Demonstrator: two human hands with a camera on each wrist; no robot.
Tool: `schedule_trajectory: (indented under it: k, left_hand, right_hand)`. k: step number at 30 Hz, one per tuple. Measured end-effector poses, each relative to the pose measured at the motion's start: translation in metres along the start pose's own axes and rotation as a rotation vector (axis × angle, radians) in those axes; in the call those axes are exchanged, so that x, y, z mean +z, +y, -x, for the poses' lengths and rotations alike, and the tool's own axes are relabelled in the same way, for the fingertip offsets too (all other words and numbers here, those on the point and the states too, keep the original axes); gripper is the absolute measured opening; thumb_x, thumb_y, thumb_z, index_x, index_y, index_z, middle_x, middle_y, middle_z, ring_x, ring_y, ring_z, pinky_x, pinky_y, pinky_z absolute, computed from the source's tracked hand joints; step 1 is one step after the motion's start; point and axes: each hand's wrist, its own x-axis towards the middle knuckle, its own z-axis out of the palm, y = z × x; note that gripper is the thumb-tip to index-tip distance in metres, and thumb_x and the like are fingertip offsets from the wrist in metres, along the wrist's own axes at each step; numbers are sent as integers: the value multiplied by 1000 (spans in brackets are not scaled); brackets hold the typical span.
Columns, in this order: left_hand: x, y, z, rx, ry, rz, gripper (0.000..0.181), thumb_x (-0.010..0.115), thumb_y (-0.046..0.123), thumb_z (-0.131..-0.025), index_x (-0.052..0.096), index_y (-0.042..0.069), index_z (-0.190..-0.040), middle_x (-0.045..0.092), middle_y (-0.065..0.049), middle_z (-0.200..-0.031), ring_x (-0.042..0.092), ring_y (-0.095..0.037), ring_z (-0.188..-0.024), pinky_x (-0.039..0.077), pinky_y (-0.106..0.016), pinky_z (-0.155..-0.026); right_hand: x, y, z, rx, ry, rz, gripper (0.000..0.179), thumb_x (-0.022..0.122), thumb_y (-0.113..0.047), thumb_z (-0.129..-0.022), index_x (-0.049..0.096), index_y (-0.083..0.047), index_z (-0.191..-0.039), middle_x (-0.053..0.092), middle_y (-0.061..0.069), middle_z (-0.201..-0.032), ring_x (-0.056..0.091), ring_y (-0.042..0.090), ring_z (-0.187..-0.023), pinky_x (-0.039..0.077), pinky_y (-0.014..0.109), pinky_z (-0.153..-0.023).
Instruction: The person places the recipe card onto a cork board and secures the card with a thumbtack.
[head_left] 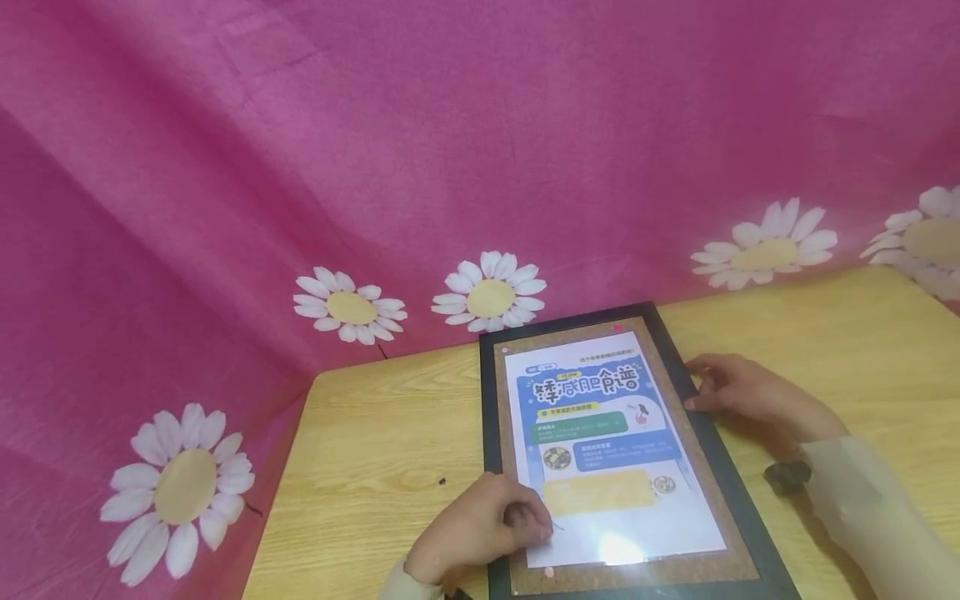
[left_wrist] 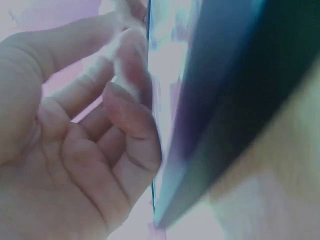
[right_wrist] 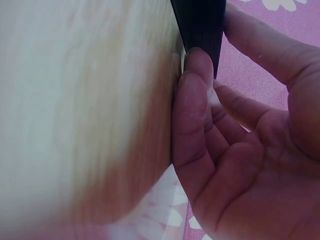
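Note:
A corkboard (head_left: 738, 570) with a black frame lies on the table. A glossy printed sheet (head_left: 585, 533) in blue, green and yellow covers most of its cork. Over the sheet's lower left part is my left hand (head_left: 491, 518), fingers bent and thumb near the fingertips. A thin blue streak shows by those fingertips; whether they pinch anything is hidden. At the board's right side my right hand (head_left: 753, 392) grips the frame edge; the right wrist view shows fingers (right_wrist: 192, 110) low against the black frame (right_wrist: 202, 35), the little finger by the tabletop.
Small pins sit near the sheet's corners: a pink pin (head_left: 550, 572), a red pin (head_left: 617, 328) and a pale pin (head_left: 505, 350). A tiny dark bit (head_left: 442, 481) lies on the wooden table (head_left: 375, 450). Behind hangs a pink daisy-print cloth (head_left: 487, 167).

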Motion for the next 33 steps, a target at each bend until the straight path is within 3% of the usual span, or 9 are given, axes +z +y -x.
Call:
schedule_trajectory:
  k: [8, 12, 15, 20, 24, 33]
  left_hand:
    - [-34, -24, 2, 47, 225, 1, 12, 70, 19, -100, 79, 11, -99, 74, -2, -85, 59, -4, -72, 49, -20, -66]
    - [-50, -39, 6, 25, 296, -16, 14, 69, 20, -101, 77, 10, -99, 75, -5, -88, 60, -6, -71, 50, -22, -64]
    - [-62, -52, 10, -16, 326, -8, 13, 68, 17, -101, 76, 6, -100, 74, -9, -88, 62, -9, -70, 53, -24, -60]
    - [-80, -71, 21, -95, 331, 0, 8, 72, 9, -96, 75, 4, -102, 73, -8, -88, 62, -12, -74, 54, -25, -61]
    - [-91, -79, 30, -131, 288, -13, 10, 73, 4, -94, 76, 2, -104, 75, -7, -91, 64, -12, -78, 53, -22, -66]
    - [-93, -84, 37, -206, 217, 5, 10, 78, 2, -90, 77, 2, -99, 75, -4, -87, 63, -12, -78, 53, -24, -72]
  right_hand:
    - [0, 1, 1, 0, -4, 4, 75, 75, -25, -94, 39, 4, -153, 62, 13, -109, 59, 25, -101, 49, 33, -88]
    - [0, 0, 0, -5, -3, 14, 74, 74, -21, -94, 39, 5, -153, 63, 12, -101, 59, 25, -94, 49, 33, -82]
    - [1, -1, 0, 1, 0, -3, 73, 74, -21, -95, 39, 4, -153, 62, 12, -104, 59, 25, -96, 50, 33, -83]
    - [2, -1, 1, -3, 11, -9, 71, 74, -21, -95, 41, 4, -152, 61, 13, -106, 58, 26, -98, 50, 33, -83]
    - [1, -1, 0, -8, 9, 0, 72, 74, -20, -94, 41, 5, -152, 62, 12, -102, 58, 25, -94, 51, 33, -80]
    - [0, -3, -2, -36, 8, 63, 71, 75, -18, -93, 42, 9, -150, 63, 9, -95, 58, 23, -90, 50, 32, -79]
